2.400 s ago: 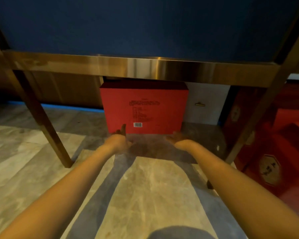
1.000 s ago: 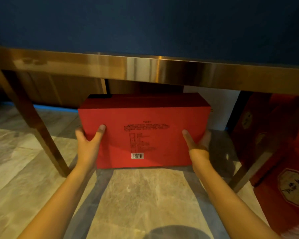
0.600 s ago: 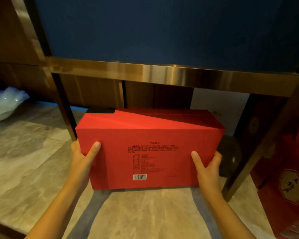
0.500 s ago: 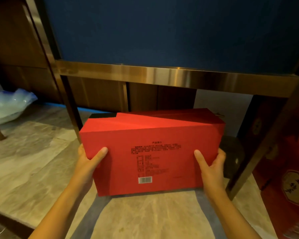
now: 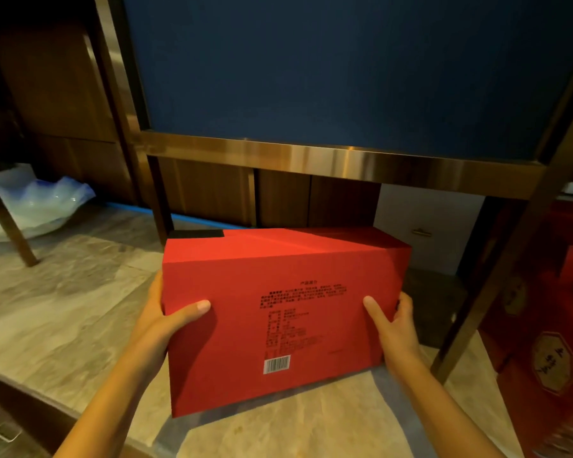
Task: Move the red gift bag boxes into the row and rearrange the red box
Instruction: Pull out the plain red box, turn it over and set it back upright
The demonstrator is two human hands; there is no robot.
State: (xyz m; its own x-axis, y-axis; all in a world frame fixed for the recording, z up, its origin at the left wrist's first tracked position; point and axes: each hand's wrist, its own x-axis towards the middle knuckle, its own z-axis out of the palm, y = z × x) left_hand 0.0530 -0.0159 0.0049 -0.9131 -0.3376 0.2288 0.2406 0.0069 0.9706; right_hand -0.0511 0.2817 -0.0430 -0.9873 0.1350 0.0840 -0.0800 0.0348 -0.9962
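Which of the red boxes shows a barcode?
The red box held between both hands; the red boxes at right show gold octagonal emblems instead.

It looks like a shop or showroom display area: a brass-framed stand [image 5: 338, 163] with a dark blue panel [image 5: 344, 67] fills the upper frame, red gift boxes [image 5: 549, 358] stacked at right, wood-panelled wall [image 5: 63, 94] upper left, marble floor [image 5: 53, 302].

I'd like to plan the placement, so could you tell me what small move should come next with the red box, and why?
Probably keep drawing the red box toward you and right, toward the red gift boxes. Left hand and right hand each have a grip on an end, and its far edge sits near the metal frame, so clear the frame first.
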